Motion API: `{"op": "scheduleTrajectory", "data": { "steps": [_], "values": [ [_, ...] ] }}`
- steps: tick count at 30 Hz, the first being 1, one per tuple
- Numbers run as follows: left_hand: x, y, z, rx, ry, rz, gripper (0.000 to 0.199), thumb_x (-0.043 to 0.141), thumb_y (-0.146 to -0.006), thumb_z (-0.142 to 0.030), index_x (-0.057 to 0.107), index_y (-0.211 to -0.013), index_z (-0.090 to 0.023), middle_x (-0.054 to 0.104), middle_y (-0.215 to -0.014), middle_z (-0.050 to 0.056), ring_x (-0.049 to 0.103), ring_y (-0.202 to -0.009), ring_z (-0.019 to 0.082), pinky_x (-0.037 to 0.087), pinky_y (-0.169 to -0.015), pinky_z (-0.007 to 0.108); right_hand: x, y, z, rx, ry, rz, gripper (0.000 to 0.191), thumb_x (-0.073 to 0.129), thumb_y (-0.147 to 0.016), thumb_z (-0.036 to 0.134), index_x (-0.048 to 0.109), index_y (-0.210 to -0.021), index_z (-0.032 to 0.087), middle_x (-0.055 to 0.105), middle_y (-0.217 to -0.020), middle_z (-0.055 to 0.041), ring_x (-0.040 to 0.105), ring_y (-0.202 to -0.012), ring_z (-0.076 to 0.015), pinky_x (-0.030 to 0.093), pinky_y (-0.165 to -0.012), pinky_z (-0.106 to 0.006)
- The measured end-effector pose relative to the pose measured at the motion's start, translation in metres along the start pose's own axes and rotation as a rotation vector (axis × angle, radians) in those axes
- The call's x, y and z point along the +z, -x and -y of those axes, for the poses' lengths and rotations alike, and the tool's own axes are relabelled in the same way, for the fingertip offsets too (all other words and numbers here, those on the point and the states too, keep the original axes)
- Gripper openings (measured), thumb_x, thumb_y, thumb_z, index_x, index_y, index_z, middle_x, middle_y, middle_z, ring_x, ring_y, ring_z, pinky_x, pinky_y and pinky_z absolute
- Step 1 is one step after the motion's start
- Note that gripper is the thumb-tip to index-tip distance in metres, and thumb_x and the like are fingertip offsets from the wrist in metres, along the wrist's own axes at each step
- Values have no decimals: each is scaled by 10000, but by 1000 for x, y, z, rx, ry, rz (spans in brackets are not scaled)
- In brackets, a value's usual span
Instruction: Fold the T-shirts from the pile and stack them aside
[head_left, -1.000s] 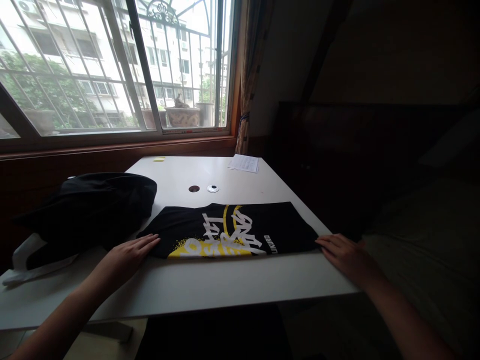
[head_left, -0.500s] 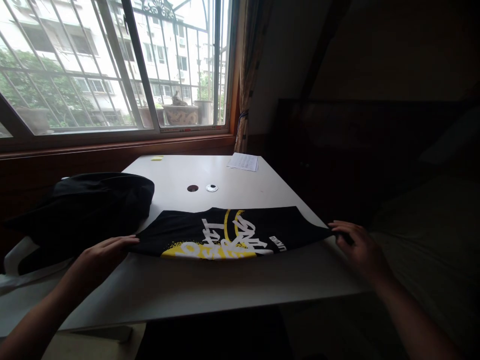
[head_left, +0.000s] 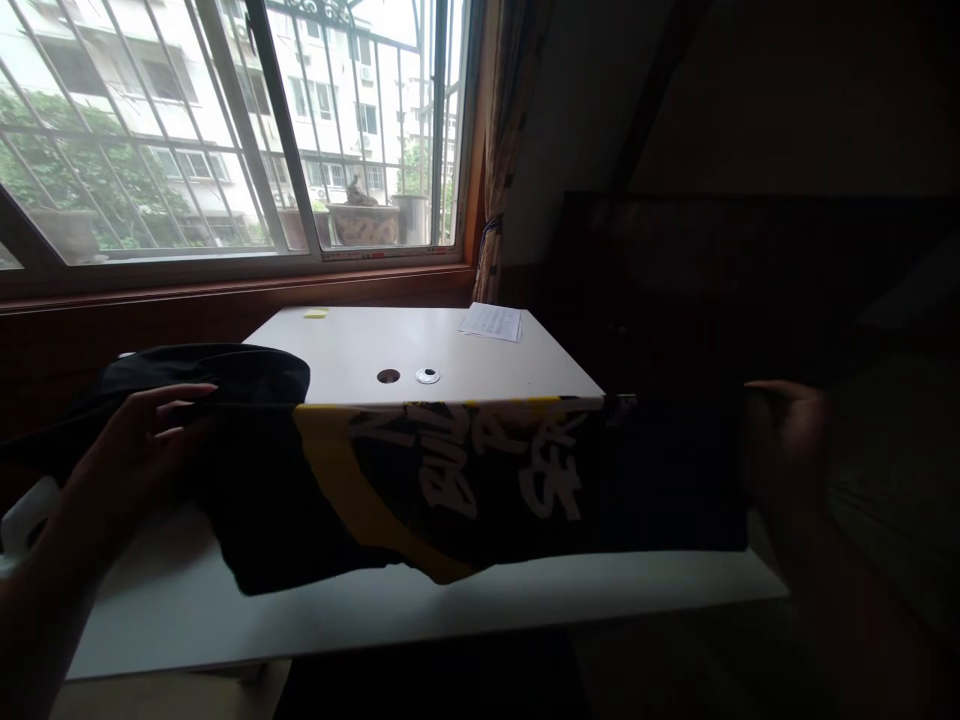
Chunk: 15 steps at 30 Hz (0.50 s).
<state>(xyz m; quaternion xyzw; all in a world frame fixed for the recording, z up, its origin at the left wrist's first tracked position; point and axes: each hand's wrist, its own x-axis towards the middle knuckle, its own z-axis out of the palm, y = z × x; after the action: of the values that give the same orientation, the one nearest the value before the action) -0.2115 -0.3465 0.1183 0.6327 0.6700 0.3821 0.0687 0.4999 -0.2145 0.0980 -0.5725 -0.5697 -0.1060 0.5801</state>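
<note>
Single head-worn camera: looks forward and down across white table (head_left: 345, 350), close above; window (head_left: 360, 130) far left.

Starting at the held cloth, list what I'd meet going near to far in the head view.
Black cloth garment with yellow and pale print → round silver-and-black disc → white printed paper sheets → metal-framed glass window → brown patterned planter → pale multi-storey building.

1. Right hand (head_left: 787, 435) is mostly lost in shadow, ugh.
2. Lettering (head_left: 450, 465) on the black garment (head_left: 487, 525) looks pretty dim and blurry.
3. Black bundle (head_left: 259, 370) is partly hidden behind the left hand (head_left: 146, 430).
4. Papers (head_left: 491, 322): print's too tiny to read.
5. Window (head_left: 319, 130) gets cut off top and left.
</note>
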Motion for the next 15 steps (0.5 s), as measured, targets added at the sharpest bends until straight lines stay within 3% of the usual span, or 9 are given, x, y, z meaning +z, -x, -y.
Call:
{"op": "scheduleTrajectory", "data": {
  "steps": [2,5,7,9,12,15],
  "values": [
    [14,-21,-14,-56,140,-3,702,539,-879,-651,419,-1461,-278,720,-1179,83,724,-999,281,636,-738,357,22,-13,-7,6,41,164,359,506,-974,469,603,-1237,245,635,-1231,-146,608,-1073,-310,471,-913,-466],
    [49,-53,-14,-74,200,117,686,579,-861,-592,487,-1409,-191,721,-1158,105,714,-1009,282,618,-815,388,63,-21,-25,79,131,361,343,532,-940,425,614,-1203,221,684,-1128,-141,634,-972,-274,494,-844,-418],
    [74,-70,-3,-94,37,171,650,615,-832,-539,553,-1348,-150,738,-1088,107,711,-995,291,601,-859,418,88,-17,-35,90,178,421,362,530,-915,380,613,-1213,191,699,-1068,-129,648,-922,-261,511,-826,-407],
    [98,-79,7,-83,-173,132,537,550,-877,-447,592,-1314,-137,718,-1162,129,697,-1049,305,572,-929,456,110,-7,-37,61,226,425,408,525,-891,352,609,-1249,174,687,-1111,-145,646,-981,-287,517,-863,-431],
    [130,-73,2,158,-374,78,477,465,-954,-389,597,-1349,-156,586,-1422,156,575,-1289,335,476,-1078,495,135,15,-23,-37,342,448,494,510,-886,354,598,-1319,132,616,-1295,-207,578,-1184,-368,478,-989,-524],
    [160,-51,-29,346,-390,167,514,385,-1024,-455,556,-1422,-178,509,-1523,131,382,-1468,326,396,-1160,508,156,45,18,-210,302,574,512,428,-945,362,586,-1376,136,566,-1418,-185,467,-1358,-365,371,-1142,-550]
  ]
}}
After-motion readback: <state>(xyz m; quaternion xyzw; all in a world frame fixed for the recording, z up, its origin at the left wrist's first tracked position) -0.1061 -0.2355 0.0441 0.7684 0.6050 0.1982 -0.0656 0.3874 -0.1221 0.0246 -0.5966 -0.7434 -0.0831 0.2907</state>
